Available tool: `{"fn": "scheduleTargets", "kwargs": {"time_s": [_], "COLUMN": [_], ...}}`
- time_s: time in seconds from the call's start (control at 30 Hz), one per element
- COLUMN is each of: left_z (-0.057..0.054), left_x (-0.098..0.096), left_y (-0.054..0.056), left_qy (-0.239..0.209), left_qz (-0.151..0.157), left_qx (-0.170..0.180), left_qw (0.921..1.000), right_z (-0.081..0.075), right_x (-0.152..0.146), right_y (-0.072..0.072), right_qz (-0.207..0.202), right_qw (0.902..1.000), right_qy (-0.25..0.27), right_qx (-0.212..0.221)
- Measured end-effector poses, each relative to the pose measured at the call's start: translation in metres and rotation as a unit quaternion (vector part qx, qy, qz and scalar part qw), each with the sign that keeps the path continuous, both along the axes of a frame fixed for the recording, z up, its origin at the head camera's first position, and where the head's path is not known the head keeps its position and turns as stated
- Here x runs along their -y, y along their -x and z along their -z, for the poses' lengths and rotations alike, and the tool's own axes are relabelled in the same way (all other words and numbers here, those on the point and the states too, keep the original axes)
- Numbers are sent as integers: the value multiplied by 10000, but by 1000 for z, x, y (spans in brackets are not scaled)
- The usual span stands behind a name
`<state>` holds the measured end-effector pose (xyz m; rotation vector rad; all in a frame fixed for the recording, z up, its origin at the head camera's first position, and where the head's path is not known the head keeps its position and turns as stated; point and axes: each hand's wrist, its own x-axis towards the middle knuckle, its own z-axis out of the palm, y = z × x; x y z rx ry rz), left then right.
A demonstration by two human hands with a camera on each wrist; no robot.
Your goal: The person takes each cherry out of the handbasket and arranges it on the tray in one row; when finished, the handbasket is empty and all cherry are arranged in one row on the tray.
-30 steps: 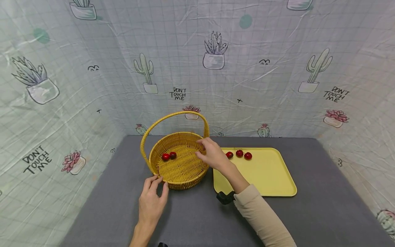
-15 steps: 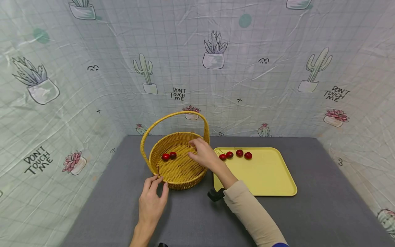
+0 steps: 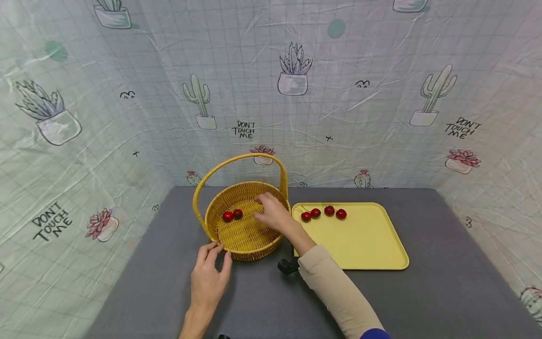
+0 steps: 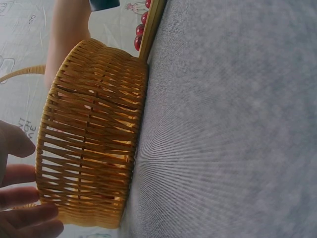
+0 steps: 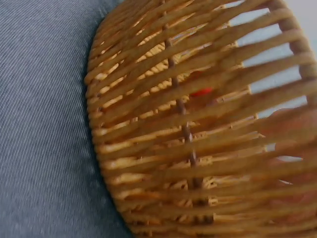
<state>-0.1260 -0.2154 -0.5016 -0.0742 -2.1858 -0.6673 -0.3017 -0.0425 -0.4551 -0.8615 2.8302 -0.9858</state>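
A yellow wicker basket with a tall handle stands on the grey table. Two dark red cherries lie inside it at the left. My right hand reaches over the basket's right rim, thumb and fingers apart and pointing toward the cherries, with nothing visible between them. In the right wrist view, the weave of the basket covers most of the hand, and a red spot shows through. My left hand rests its fingertips at the basket's front left rim, fingers loosely extended; the left wrist view shows them right against the rim.
To the right of the basket lies a yellow tray, with several stemmed cherries near its back left edge. Behind the table hangs a cactus-print curtain. A black wrist mount sits by the right forearm.
My right hand has moved left from the tray side, farther into the basket, uncovering another cherry on the tray. The left hand and the basket have stayed put.
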Motion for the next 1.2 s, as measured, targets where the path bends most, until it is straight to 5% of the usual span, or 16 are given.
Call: {"fn": "scheduleTargets", "kwargs": {"time_s": [0.63,0.87,1.2], "left_z": [0,1,1], "left_x": [-2,-2,1], "left_y": [-1,0,0], "left_qy": [82,31,47], "left_qz": [15,24,-53], "left_qx": [11,-16,-4], "left_qw": [10000,10000,10000], "right_z": [13,18,19], "right_x": [46,55,59], "right_y": [4,2,4], "right_qz": [-237,-500,-763], "right_qw": [9949,9884,9879], "right_qy": [-849,-1399,-1331], "right_qx": [495,319,205]}}
